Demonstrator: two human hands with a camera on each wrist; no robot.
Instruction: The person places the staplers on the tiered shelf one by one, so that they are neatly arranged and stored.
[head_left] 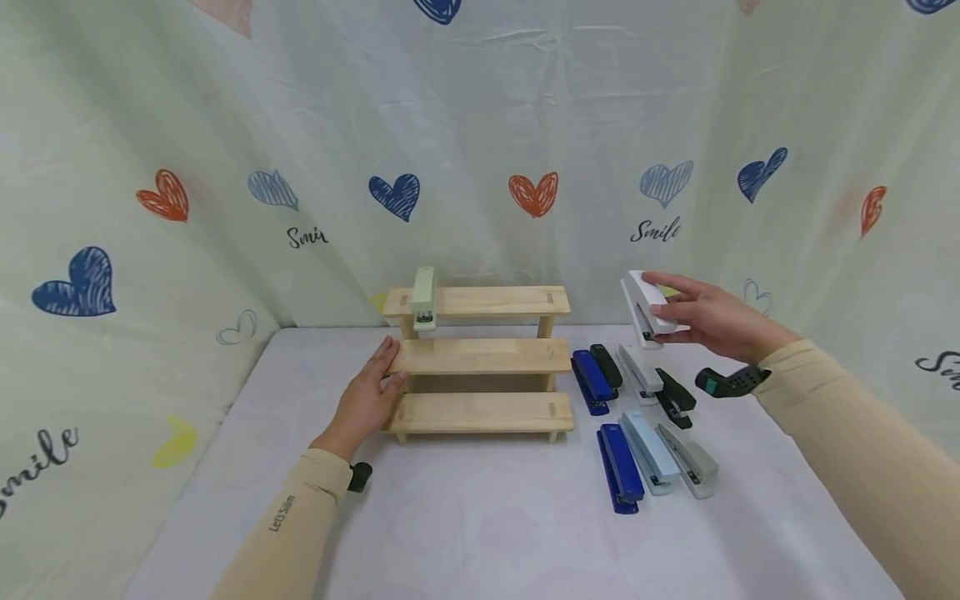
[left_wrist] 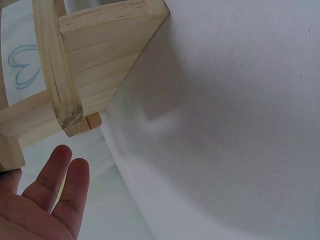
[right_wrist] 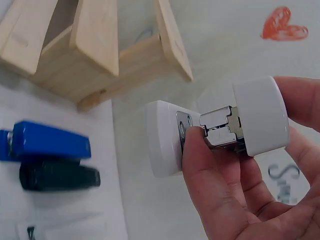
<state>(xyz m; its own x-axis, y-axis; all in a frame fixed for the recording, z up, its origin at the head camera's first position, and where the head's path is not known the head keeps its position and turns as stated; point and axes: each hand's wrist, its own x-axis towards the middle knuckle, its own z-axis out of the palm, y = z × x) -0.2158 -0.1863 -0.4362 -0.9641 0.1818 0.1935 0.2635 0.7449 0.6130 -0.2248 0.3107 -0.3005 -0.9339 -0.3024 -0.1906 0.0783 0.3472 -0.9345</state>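
Observation:
My right hand (head_left: 701, 315) holds a white stapler (head_left: 647, 300) above the table, right of a three-tier wooden shelf (head_left: 480, 357). In the right wrist view the stapler (right_wrist: 260, 117) faces the camera end-on, its metal front showing, with fingers and thumb around it. My left hand (head_left: 372, 396) rests against the left end of the shelf's middle tier. From the left wrist, two of its fingers (left_wrist: 72, 195) look straight and apart from the wood; the others are partly hidden. A pale green stapler (head_left: 424, 298) stands at the left of the top tier.
Right of the shelf lie two blue staplers (head_left: 621, 468), two black staplers (head_left: 675, 398), another white stapler (head_left: 640, 373), a light blue stapler (head_left: 649, 452) and a grey stapler (head_left: 687, 461). A curtain (head_left: 472, 108) with printed hearts hangs behind the white table (head_left: 480, 517).

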